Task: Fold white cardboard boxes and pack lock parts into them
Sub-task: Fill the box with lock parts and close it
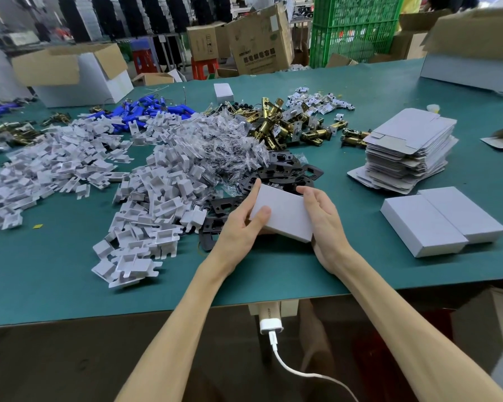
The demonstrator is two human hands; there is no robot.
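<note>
A green table (70, 285) in a crowded workshop, heaped with white plastic pieces (157, 198) and black plates (285, 166); just above the plates, near the front edge, a white box (282, 213) is held between both hands, its long side running roughly hand to hand; the left hand (241, 227) grips one end, thumb on top; the right hand (323, 221) cups the other, fingers curled at the far corner; it looks closed (two finished boxes (442, 221) lie rightward, nearer the right hand).

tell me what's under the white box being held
Black plates stick out from beneath the white box, on the green table. The left hand and right hand grip it; anything directly below it is covered.
</note>
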